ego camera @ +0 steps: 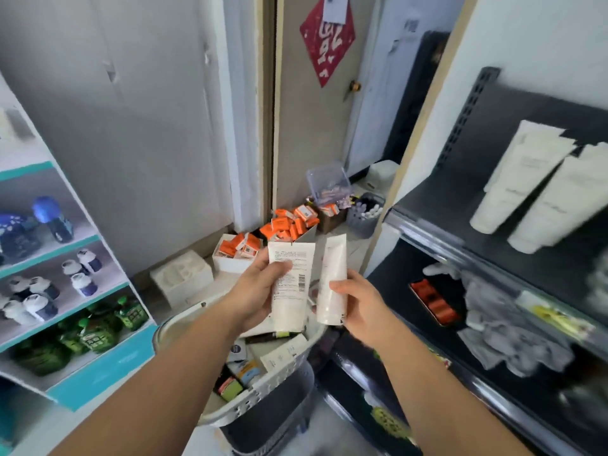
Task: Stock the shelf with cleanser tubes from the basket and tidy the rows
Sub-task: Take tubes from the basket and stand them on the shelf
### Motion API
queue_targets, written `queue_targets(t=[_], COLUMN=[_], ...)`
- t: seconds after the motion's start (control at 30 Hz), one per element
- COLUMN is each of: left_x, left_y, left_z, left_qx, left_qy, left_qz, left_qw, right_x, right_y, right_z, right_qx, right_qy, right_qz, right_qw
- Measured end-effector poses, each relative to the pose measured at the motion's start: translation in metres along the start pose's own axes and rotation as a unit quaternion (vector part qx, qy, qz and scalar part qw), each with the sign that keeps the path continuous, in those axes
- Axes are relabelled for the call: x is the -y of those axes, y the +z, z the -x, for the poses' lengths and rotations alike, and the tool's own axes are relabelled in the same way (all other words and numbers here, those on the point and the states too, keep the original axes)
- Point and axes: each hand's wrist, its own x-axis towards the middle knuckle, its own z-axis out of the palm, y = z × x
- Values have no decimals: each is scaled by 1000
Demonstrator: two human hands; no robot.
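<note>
My left hand [255, 291] grips a white cleanser tube [291, 287] with its printed back and barcode facing me. My right hand [358, 301] holds a second white tube [332, 281] upright beside it. Both tubes hover above the white basket [289, 366], which holds more tubes and small packs. On the dark shelf [437, 205] to the right, two white tubes [523, 179] lean together, caps down.
A lower dark shelf [394, 291] carries an orange pack and crumpled grey wrapping. A white-and-teal rack [98, 366] of bottles stands at left. Boxes of orange packets [279, 228] sit on the floor by a door. The basket rests on a dark bin [273, 419].
</note>
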Motion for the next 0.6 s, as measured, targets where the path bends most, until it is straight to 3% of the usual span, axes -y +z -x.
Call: queue_targets(t=[0.23, 0.6], left_x=[-2, 44], left_y=[110, 294], left_z=[11, 34], left_qx=[89, 201], left_qy=[-21, -39], left_qz=[22, 57], left_qw=[996, 977], right_x=[45, 109], right_y=[-44, -138], right_z=[80, 210], right_qx=[-49, -157], right_qy=[-73, -211], right_qz=[-63, -51], right_qw=[994, 963])
